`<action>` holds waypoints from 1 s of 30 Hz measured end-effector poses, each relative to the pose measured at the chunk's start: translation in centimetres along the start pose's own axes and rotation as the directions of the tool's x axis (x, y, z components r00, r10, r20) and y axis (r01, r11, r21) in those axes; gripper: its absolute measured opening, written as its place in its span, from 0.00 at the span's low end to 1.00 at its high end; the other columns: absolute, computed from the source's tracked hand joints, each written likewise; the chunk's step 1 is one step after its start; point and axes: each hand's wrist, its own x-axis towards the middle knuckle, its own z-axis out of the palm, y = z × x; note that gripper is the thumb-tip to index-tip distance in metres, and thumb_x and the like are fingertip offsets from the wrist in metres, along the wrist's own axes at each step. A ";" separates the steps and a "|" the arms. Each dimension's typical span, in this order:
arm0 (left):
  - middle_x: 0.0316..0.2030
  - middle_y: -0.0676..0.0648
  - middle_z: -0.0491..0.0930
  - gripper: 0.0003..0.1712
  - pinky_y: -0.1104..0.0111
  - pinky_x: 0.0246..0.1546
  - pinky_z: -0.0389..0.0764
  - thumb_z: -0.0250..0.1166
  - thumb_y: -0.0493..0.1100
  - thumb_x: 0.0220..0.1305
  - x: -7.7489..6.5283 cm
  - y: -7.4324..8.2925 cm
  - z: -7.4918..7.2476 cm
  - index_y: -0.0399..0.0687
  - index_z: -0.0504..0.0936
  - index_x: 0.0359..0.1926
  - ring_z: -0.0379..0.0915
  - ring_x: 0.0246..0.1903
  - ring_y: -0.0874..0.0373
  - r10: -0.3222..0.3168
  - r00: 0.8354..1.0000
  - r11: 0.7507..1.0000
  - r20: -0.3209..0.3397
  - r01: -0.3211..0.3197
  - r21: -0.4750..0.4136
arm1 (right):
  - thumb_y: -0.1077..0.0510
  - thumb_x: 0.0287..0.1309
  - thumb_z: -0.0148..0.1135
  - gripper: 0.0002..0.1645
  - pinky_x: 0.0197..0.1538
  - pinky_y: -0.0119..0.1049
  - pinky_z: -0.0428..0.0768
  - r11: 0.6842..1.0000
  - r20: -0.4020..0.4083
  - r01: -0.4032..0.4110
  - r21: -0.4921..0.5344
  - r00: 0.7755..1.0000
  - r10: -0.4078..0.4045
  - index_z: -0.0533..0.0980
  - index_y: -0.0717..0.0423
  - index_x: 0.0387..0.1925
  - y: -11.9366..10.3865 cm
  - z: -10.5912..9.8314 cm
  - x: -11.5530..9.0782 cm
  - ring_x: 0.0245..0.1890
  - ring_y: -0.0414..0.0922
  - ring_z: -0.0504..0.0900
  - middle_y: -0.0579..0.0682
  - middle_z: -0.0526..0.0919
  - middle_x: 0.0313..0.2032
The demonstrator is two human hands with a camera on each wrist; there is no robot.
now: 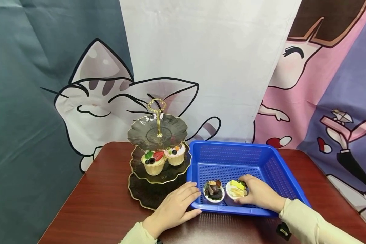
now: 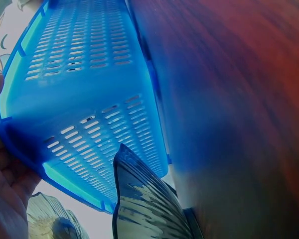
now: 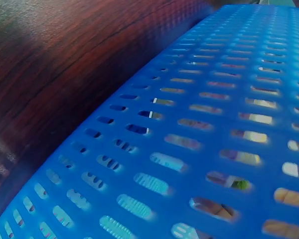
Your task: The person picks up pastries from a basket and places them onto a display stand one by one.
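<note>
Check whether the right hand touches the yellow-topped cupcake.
Touching. The head view shows the right hand gripping the yellow-topped cupcake, thumb against its side.

Basket (image 1: 228, 154) slot-patterned in blue, tiered stand (image 1: 143, 132) at its nine o'clock finished black, gold-edged, tabletop (image 1: 94, 189) grained red-brown

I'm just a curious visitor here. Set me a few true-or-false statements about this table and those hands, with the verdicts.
1. The right hand holds the yellow-topped cupcake. True.
2. The left hand holds a cupcake too. False: it touches the basket.
3. Two cupcakes sit on the tiered stand. True.
4. The basket is red. False: it is blue.
5. The dark-topped cupcake sits in the basket. True.
</note>
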 end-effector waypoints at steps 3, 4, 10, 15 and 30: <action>0.49 0.51 0.81 0.25 0.66 0.69 0.67 0.59 0.59 0.65 -0.1 0.1 0.0 0.45 0.81 0.49 0.73 0.60 0.55 0.002 1.000 1.000 0.002 -0.002 -0.002 | 0.36 0.33 0.75 0.44 0.41 0.39 0.81 0.999 0.007 -0.036 0.013 0.999 0.036 0.76 0.66 0.45 0.0 -0.2 -0.1 0.37 0.39 0.77 0.51 0.81 0.39; 0.49 0.50 0.81 0.25 0.66 0.69 0.68 0.58 0.59 0.65 -0.2 0.1 0.0 0.45 0.81 0.49 0.73 0.59 0.55 0.006 1.000 1.000 0.000 -0.006 -0.001 | 0.36 0.33 0.75 0.44 0.40 0.38 0.81 0.999 0.009 -0.045 0.020 0.999 0.045 0.76 0.66 0.45 -0.1 -0.3 -0.1 0.36 0.39 0.76 0.51 0.81 0.39; 0.50 0.51 0.81 0.24 0.67 0.71 0.65 0.61 0.59 0.63 -0.2 0.4 -0.1 0.46 0.81 0.50 0.71 0.61 0.56 -0.019 0.999 1.000 0.034 0.020 -0.020 | 0.36 0.34 0.75 0.44 0.35 0.32 0.77 0.996 0.030 -0.073 0.042 0.997 0.072 0.76 0.65 0.44 0.1 -1.1 -0.2 0.33 0.37 0.74 0.48 0.80 0.37; 0.50 0.51 0.81 0.25 0.68 0.71 0.64 0.64 0.58 0.60 0.1 0.3 -0.1 0.46 0.81 0.51 0.71 0.61 0.56 -0.018 0.999 1.000 0.041 0.018 -0.004 | 0.35 0.35 0.75 0.44 0.32 0.30 0.75 0.995 0.060 -0.089 0.050 0.995 0.086 0.76 0.65 0.45 0.0 -2.3 -0.2 0.32 0.37 0.73 0.47 0.80 0.35; 0.51 0.50 0.81 0.27 0.68 0.72 0.63 0.66 0.58 0.58 0.2 -0.1 -0.3 0.46 0.81 0.52 0.71 0.62 0.56 -0.045 0.996 0.999 0.078 0.045 -0.003 | 0.41 0.39 0.76 0.41 0.31 0.28 0.77 0.997 0.052 -0.058 0.060 0.997 0.054 0.75 0.67 0.46 -1.2 -6.6 0.9 0.32 0.39 0.74 0.49 0.80 0.35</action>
